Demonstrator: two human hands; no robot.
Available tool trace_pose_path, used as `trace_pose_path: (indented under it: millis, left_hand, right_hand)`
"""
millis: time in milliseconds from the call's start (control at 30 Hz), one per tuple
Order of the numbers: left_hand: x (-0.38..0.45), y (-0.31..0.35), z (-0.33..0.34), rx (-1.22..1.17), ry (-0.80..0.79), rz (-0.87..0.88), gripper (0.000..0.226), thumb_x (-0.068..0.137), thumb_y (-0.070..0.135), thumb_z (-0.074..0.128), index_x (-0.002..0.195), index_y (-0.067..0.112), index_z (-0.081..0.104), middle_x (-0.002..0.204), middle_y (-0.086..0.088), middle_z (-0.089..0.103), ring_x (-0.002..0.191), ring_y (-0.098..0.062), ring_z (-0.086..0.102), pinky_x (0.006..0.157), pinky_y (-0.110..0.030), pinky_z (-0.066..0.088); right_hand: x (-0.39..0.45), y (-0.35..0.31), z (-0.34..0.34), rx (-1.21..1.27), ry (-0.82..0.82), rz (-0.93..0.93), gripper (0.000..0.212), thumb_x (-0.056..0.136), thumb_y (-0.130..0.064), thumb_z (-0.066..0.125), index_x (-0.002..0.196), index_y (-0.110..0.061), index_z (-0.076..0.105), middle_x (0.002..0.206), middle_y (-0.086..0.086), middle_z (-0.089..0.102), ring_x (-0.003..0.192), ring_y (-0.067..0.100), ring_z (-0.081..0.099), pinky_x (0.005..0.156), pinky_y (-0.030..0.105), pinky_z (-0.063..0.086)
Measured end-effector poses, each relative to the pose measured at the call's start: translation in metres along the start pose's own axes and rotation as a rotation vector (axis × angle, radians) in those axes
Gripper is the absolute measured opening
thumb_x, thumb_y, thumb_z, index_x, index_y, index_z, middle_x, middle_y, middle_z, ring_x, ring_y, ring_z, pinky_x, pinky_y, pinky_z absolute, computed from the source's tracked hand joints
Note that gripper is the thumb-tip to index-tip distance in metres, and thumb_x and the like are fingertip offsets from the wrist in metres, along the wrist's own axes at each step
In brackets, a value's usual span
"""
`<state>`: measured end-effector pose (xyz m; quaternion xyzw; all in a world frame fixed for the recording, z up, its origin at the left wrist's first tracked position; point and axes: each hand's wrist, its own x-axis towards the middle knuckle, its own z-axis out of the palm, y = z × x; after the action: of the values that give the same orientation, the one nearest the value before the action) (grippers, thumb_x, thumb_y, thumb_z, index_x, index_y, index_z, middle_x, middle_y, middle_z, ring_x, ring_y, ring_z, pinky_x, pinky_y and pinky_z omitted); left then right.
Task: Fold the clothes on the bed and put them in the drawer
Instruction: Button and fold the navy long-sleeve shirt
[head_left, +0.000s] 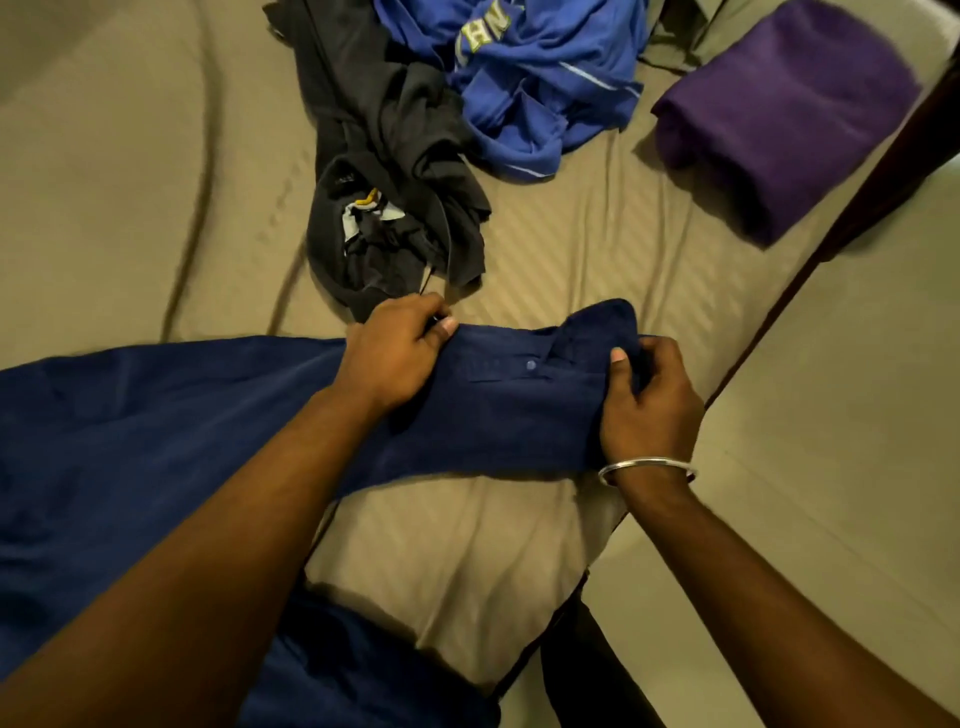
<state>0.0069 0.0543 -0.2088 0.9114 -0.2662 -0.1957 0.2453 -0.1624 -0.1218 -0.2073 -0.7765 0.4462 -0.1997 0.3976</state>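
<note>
A navy blue button shirt (519, 405) lies stretched across the near part of the bed, its body trailing off to the left. My left hand (395, 353) pinches its upper edge near the shoulder. My right hand (649, 405), with a metal bangle on the wrist, grips the collar end. Farther back lie a crumpled dark grey garment (384, 171) and a crumpled bright blue jersey (540, 83). A folded purple garment (779, 114) sits at the far right of the bed.
The bed carries a tan striped sheet (597, 249). Its dark wooden frame edge (769, 317) runs diagonally on the right, with pale floor (831, 467) beyond it. No drawer is in view.
</note>
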Motion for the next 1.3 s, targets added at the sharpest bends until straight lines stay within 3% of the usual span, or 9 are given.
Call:
trace_pose_path:
  millis: [133, 267, 400, 500, 667, 833, 967, 1133, 1300]
  left_hand:
    - [0.008, 0.011, 0.02, 0.153, -0.092, 0.027, 0.012, 0.1, 0.037, 0.049, 0.099, 0.026, 0.055, 0.106, 0.007, 0.058, 0.105, -0.022, 0.053, 0.082, -0.043, 0.039]
    - [-0.003, 0.005, 0.02, 0.095, -0.018, 0.069, 0.017, 0.102, 0.038, 0.044, 0.106, 0.026, 0.054, 0.109, 0.004, 0.059, 0.103, -0.019, 0.052, 0.082, -0.042, 0.04]
    - [-0.04, -0.023, 0.003, 0.102, 0.1, 0.084, 0.028, 0.103, 0.037, 0.036, 0.114, 0.022, 0.057, 0.109, 0.0, 0.06, 0.1, -0.023, 0.053, 0.082, -0.044, 0.042]
    - [-0.076, -0.07, -0.029, 0.178, 0.13, -0.032, 0.034, 0.1, 0.041, 0.033, 0.113, 0.022, 0.059, 0.111, -0.002, 0.062, 0.102, -0.026, 0.056, 0.08, -0.044, 0.042]
    - [-0.139, -0.162, -0.097, 0.384, 0.108, -0.366, 0.051, 0.09, 0.062, 0.035, 0.109, 0.022, 0.06, 0.112, -0.005, 0.063, 0.107, -0.032, 0.057, 0.086, -0.05, 0.042]
    - [-0.165, -0.222, -0.15, 0.569, -0.05, -0.637, 0.038, 0.097, 0.058, 0.042, 0.114, 0.028, 0.057, 0.121, -0.005, 0.059, 0.116, -0.033, 0.052, 0.096, -0.054, 0.035]
    - [-0.164, -0.235, -0.164, 0.566, -0.087, -0.586, 0.016, 0.099, 0.044, 0.049, 0.092, 0.03, 0.054, 0.103, 0.005, 0.062, 0.107, -0.025, 0.057, 0.097, -0.05, 0.031]
    - [-0.149, -0.239, -0.177, 0.144, 0.23, -0.557, 0.007, 0.097, 0.024, 0.059, 0.09, 0.023, 0.058, 0.094, 0.002, 0.064, 0.092, -0.027, 0.06, 0.081, -0.043, 0.046]
    - [-0.118, -0.225, -0.182, 0.108, 0.355, -0.487, 0.008, 0.098, 0.011, 0.056, 0.098, 0.004, 0.06, 0.09, -0.01, 0.06, 0.082, -0.023, 0.051, 0.068, -0.029, 0.031]
  right_hand:
    - [0.003, 0.023, 0.0, -0.38, -0.01, -0.057, 0.021, 0.096, -0.027, 0.049, 0.112, -0.014, 0.053, 0.101, 0.01, 0.061, 0.088, 0.032, 0.059, 0.065, 0.038, 0.044]
    - [-0.005, 0.005, 0.005, -0.49, 0.05, -0.321, 0.043, 0.087, -0.031, 0.059, 0.126, -0.015, 0.051, 0.135, 0.013, 0.049, 0.122, 0.032, 0.048, 0.093, 0.049, 0.036]
    - [-0.014, -0.021, 0.044, -0.469, -0.356, -0.734, 0.036, 0.095, -0.036, 0.049, 0.125, -0.019, 0.059, 0.142, 0.005, 0.05, 0.131, 0.023, 0.046, 0.102, 0.052, 0.03]
    - [-0.01, -0.016, 0.07, -0.53, -0.433, -0.699, 0.031, 0.094, -0.037, 0.049, 0.117, -0.021, 0.063, 0.133, 0.003, 0.055, 0.122, 0.024, 0.053, 0.1, 0.051, 0.027]
    - [-0.008, -0.002, 0.071, -0.468, -0.304, -0.78, 0.021, 0.095, -0.03, 0.05, 0.103, -0.017, 0.064, 0.123, 0.006, 0.058, 0.111, 0.026, 0.055, 0.096, 0.045, 0.028]
    - [-0.011, -0.004, 0.072, -0.426, -0.26, -0.768, 0.021, 0.095, -0.029, 0.049, 0.099, -0.013, 0.062, 0.118, 0.009, 0.057, 0.107, 0.029, 0.053, 0.094, 0.043, 0.028]
    - [-0.013, -0.004, 0.075, -0.437, -0.214, -0.799, 0.019, 0.096, -0.025, 0.048, 0.1, -0.011, 0.06, 0.116, 0.01, 0.057, 0.103, 0.031, 0.053, 0.092, 0.044, 0.029]
    - [-0.007, -0.002, 0.073, -0.537, -0.077, -0.753, 0.016, 0.098, -0.021, 0.047, 0.1, -0.011, 0.059, 0.105, 0.014, 0.056, 0.092, 0.035, 0.05, 0.086, 0.044, 0.029]
    - [0.001, -0.007, 0.075, -0.657, -0.007, -0.722, 0.005, 0.099, -0.014, 0.05, 0.1, -0.011, 0.055, 0.088, 0.018, 0.051, 0.08, 0.036, 0.046, 0.076, 0.044, 0.023]
